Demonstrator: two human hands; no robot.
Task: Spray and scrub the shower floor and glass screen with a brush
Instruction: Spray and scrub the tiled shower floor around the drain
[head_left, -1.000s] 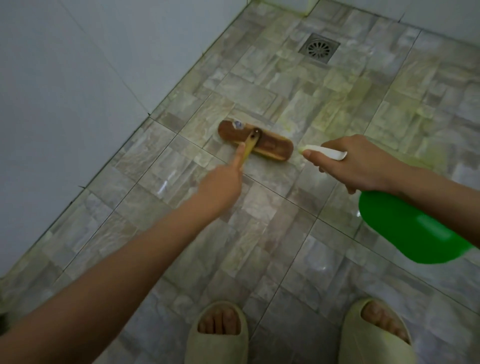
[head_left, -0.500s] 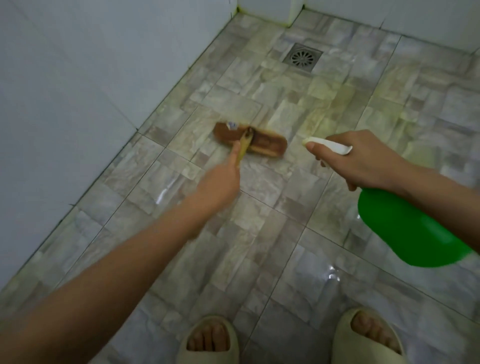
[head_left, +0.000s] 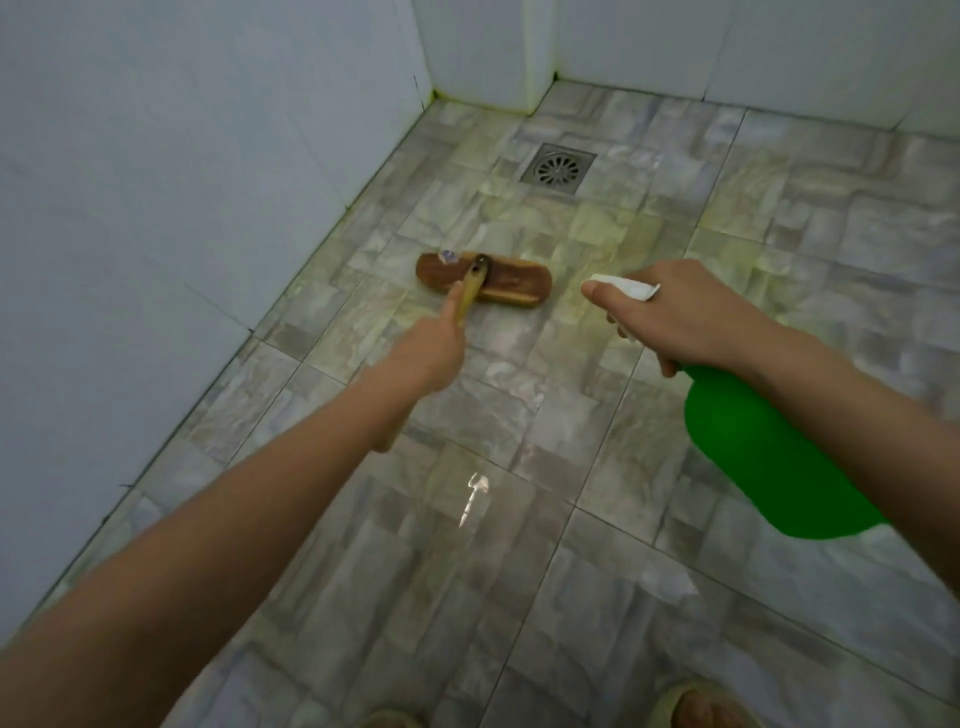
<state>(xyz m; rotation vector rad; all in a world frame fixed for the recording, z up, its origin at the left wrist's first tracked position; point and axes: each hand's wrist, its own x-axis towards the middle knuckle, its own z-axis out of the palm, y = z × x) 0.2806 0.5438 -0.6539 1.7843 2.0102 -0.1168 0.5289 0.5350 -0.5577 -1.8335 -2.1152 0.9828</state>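
A brown wooden scrub brush (head_left: 498, 280) lies flat on the wet stone-pattern shower floor (head_left: 519, 519), its yellowish handle running back toward me. My left hand (head_left: 431, 353) grips that handle, index finger stretched along it. My right hand (head_left: 685, 317) holds a green spray bottle (head_left: 769, 457) by its white trigger head (head_left: 628, 286), nozzle aimed left at the floor beside the brush. No glass screen is in view.
A square metal floor drain (head_left: 558, 169) sits beyond the brush. White tiled walls (head_left: 156, 208) run along the left and the back, with greenish grime along the base. The toes of my pale slippers (head_left: 691, 706) show at the bottom edge.
The view has tilted up, showing more of the back wall and less of my slippers. Brush and left hand have pushed slightly farther along the floor; the right hand keeps its grip on the bottle.
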